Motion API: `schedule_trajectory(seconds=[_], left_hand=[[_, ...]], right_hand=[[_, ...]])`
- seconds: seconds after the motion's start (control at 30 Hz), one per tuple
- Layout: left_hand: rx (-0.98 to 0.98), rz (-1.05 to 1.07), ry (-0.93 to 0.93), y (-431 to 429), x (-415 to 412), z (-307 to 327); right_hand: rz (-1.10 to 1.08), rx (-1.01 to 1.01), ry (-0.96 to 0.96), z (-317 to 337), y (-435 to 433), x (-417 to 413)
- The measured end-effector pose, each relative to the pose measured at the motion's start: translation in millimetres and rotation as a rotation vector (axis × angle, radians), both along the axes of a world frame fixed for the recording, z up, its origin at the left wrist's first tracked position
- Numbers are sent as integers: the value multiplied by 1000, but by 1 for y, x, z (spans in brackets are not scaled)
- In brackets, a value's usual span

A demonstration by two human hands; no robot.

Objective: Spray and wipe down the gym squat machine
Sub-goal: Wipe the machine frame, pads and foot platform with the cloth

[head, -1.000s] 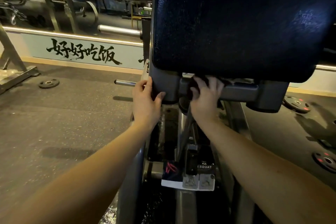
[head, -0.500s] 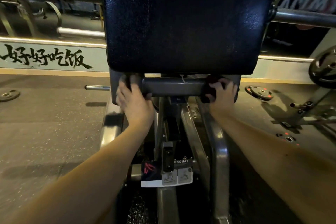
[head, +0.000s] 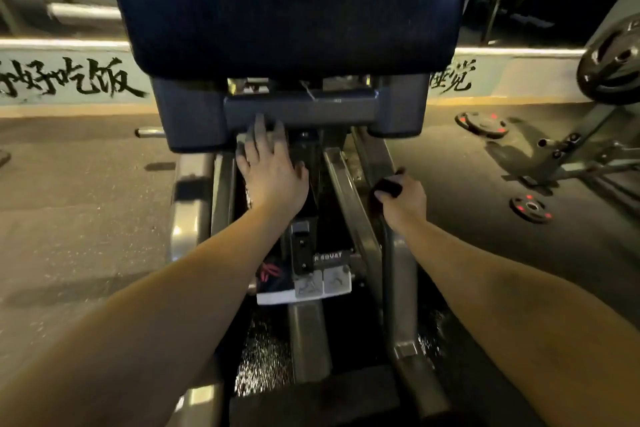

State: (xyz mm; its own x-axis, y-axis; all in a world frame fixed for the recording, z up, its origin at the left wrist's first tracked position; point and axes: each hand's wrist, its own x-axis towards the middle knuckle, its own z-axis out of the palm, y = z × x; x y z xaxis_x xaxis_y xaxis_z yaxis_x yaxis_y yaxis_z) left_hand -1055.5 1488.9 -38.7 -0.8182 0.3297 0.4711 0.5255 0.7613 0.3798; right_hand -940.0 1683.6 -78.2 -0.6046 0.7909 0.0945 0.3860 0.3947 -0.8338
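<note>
Head view: one squat machine fills the middle, its dark back pad far and above. The left hand lies fingers spread, fingertips at the lower edge of the grey crossbar. The right hand clutches one dark cloth against the right frame rail. Two weight plates lie on the floor at right; a third hangs on a rack.

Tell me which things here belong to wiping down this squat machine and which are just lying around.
Job: back pad; crossbar beneath it, left hand at it; frame rail; dark cloth gripped in right hand.
Lying about: two weight plates on the floor; neighbouring rack's loaded plate; wall lettering.
</note>
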Motion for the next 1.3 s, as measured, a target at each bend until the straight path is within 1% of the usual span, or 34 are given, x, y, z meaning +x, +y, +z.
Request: schedule_trajectory(seconds=[0.1,0.17,0.2,0.27,0.33,0.37,0.47,0.5,0.57,0.63,0.7,0.77,0.83,0.9,0.97,1.03,1.1,1.17,1.3], left_hand=[[-67,-87,-80,-18,26,-39],[-121,-195,-125,-35,43,-75],[-152,-255,-184,-43,47,-95],[-215,-345,-395,-58,49,-137],[-242,-422,-649,-73,45,-173],[-217,-460,-773,-81,44,-188],[-16,-537,-1156,-105,39,-210],[23,-551,-1243,-112,37,-213],[3,-550,-1295,-125,36,-212],[-2,-526,-1352,-141,35,-208],[44,-492,-1454,-156,36,-194],[58,-425,-1607,-170,34,-180],[12,-372,-1727,-183,29,-174],[-33,-330,-1780,-190,26,-165],[-56,-353,-1762,-189,25,-156],[-28,-371,-1726,-182,27,-147],[3,-381,-1735,-177,35,-136],[10,-383,-1772,-179,45,-126],[-52,-388,-1771,-187,50,-126]], right_hand=[[34,-272,-51,-60,-14,29],[-11,-518,-24,-99,-34,36],[-38,-660,-13,-112,-46,37],[-93,-924,-37,-132,-68,33],[-101,-1127,-76,-152,-86,26],[-92,-1206,-97,-162,-95,23],[-66,-1388,-135,-181,-123,21],[-50,-1430,-144,-179,-135,22],[-54,-1455,-185,-169,-158,25],[-77,-1439,-287,-155,-183,30],[-63,-1360,-423,-144,-208,36],[-47,-1335,-482,-129,-230,43],[-41,-1403,-474,-114,-246,50],[-69,-1479,-436,-98,-260,58],[-95,-1441,-422,-86,-272,66],[-132,-1336,-419,-75,-283,72],[-223,-1274,-376,-68,-293,81],[-361,-1261,-314,-61,-304,93],[-606,-1211,-206,-53,-323,109]])
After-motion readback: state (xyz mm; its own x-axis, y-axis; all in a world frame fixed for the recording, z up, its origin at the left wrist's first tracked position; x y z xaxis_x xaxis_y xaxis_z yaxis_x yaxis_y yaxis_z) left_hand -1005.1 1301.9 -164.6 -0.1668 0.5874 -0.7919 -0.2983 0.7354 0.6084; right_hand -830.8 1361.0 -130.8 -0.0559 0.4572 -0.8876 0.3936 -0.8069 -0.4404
